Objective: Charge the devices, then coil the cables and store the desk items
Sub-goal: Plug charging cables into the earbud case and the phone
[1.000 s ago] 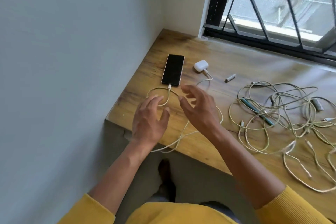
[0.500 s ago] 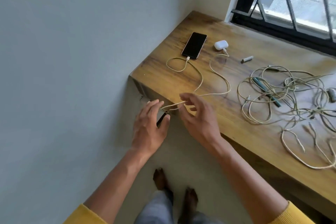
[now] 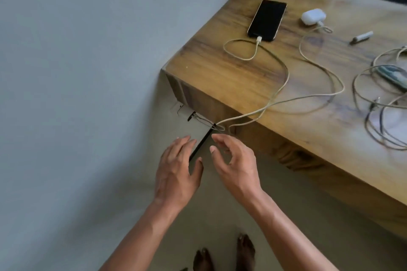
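Hands hang below the front edge of the wooden surface (image 3: 253,77): left hand (image 3: 176,174) with fingers straight and spread, right hand (image 3: 236,166) loosely curved, each grip wide and holding nothing. Between them runs a thin black rod (image 3: 201,143). A black smartphone (image 3: 267,20) and white earbud case (image 3: 312,16) lie on top, both plugged into cream cables (image 3: 286,77) draping over the edge
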The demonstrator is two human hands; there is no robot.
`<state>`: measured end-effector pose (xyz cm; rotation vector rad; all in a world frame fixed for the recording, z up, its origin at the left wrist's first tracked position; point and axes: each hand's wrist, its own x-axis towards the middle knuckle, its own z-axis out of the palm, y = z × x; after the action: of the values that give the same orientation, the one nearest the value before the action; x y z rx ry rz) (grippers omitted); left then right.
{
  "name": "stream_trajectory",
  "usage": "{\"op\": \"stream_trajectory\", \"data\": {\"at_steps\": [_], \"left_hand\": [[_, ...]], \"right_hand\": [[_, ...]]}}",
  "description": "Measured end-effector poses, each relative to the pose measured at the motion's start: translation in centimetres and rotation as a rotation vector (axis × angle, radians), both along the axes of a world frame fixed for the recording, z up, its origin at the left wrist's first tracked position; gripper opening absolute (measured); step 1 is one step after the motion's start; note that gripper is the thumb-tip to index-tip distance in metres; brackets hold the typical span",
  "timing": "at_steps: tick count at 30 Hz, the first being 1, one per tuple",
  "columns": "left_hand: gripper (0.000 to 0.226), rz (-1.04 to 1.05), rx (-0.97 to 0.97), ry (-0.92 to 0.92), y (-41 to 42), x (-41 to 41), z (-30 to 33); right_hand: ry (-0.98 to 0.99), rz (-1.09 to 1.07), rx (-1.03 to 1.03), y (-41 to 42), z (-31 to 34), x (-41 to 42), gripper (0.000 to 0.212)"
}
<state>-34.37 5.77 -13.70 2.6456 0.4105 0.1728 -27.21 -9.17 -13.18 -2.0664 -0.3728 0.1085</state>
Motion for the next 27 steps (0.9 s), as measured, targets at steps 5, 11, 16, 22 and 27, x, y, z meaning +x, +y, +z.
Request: {"op": "stream_trajectory", "data": {"at_steps": [5,11,16,22,27], "left_hand": [[0.048,0.045,0.030,-0.107,2.0,3.1,-6.3],[0.046,0.091,0.061,-0.294,3.7,5.7,-14.7],[0.042,0.025,0.143,-0.474,6.1,8.0,-20.4],[0.037,-0.037,0.320,-0.599,9.0,9.8,-24.5],[0.029,-0.043,0.429,-0.799,10.6,12.2,-25.7]], "right_hand": [[-0.013,0.015,0.118,3.1,-6.6,2.0,0.034],[-0.174,0.033,0.185,5.6,-13.5,3.5,0.035],[-0.382,0.032,0.238,7.5,-19.6,4.8,0.032],[-0.511,0.096,0.255,7.9,-27.2,6.5,0.034],[-0.541,0.111,0.233,9.0,-32.8,9.3,0.036]]}}
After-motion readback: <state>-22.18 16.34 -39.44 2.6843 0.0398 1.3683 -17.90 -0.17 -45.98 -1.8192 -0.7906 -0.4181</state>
